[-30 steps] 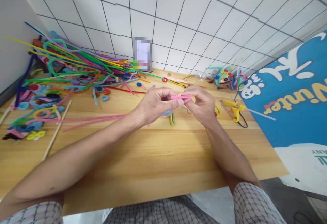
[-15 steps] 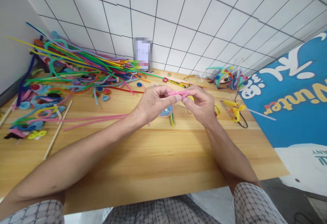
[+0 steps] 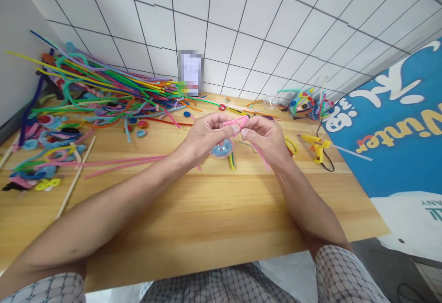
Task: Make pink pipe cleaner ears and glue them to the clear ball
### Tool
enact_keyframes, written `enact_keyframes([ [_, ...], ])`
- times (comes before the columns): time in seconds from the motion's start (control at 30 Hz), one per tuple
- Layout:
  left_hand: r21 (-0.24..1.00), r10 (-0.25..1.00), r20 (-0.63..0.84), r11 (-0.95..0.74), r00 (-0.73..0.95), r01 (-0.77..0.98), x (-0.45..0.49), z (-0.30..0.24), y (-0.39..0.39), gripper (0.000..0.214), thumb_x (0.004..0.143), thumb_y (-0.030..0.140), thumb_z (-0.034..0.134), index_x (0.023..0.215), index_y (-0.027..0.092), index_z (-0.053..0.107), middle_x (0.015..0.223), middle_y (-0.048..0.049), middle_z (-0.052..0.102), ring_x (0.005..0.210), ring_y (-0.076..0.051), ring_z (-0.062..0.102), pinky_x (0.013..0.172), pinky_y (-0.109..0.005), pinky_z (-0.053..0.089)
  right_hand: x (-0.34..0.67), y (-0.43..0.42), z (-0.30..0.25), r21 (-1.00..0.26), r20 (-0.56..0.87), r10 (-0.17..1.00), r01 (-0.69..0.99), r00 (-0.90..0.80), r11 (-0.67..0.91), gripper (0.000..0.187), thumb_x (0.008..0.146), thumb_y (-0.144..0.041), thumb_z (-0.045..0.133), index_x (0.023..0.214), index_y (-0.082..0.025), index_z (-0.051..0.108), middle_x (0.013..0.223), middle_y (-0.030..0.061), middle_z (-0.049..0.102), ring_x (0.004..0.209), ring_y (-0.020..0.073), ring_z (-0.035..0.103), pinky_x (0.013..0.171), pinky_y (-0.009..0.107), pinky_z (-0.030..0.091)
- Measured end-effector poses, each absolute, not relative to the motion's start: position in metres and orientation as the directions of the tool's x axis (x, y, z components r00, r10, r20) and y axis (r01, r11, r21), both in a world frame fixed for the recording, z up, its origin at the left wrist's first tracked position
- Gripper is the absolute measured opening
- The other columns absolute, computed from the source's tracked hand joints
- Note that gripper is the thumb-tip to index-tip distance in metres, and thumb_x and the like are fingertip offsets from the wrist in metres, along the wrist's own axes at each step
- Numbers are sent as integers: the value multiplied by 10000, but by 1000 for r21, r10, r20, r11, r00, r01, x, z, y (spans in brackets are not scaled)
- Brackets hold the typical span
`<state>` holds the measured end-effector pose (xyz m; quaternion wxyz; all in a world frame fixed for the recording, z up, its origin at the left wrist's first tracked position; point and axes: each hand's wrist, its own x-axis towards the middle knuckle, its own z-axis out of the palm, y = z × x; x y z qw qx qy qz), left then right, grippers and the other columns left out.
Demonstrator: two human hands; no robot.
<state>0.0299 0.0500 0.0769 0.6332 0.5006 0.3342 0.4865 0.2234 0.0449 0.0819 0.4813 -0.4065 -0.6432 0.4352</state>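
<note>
A bent pink pipe cleaner (image 3: 241, 120) is pinched between my two hands above the middle of the table. My left hand (image 3: 210, 137) grips its looped part between thumb and fingers. The thumb and fingertips of my right hand (image 3: 264, 138) close on the other side, and a loose pink end hangs below that palm. Beneath the hands lies a clear plastic dome (image 3: 223, 148) with blue inside. A short green and yellow piece (image 3: 231, 161) rests beside it. Yellow-handled scissors (image 3: 290, 146) are partly hidden behind my right hand.
Many coloured pipe cleaners (image 3: 138, 84) are heaped at the back left, with twisted shapes (image 3: 48, 155) in front. A wooden stick (image 3: 76, 176) and long pink pipe cleaners (image 3: 120, 164) lie nearby. A yellow glue gun (image 3: 316, 146) sits right. A blurred phone-like screen (image 3: 191, 72) leans on the wall.
The pink loop has tilted and shifted slightly left with my hands. A loose pink end now shows below my right palm, and more of the clear dome is visible.
</note>
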Motion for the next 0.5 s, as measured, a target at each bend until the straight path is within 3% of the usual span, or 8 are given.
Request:
enact_keyframes([
  [0.3,973,949,168,-117,265,-197,27,80,47,441,754,572,918,844,171,758,681,12,642,586,-105,497,540,-244,403,220,42,86,-943,290,933,102,-211,316,129,804,-320,841,830,-226,756,821,-1,782,750,158,688,770,321,594],
  [0.5,980,954,140,-97,265,-171,27,82,47,437,729,561,922,765,173,725,654,13,615,567,-105,480,530,-258,395,222,42,86,-938,285,938,142,-196,315,162,794,-354,853,826,-228,757,824,5,781,765,171,686,749,326,585],
])
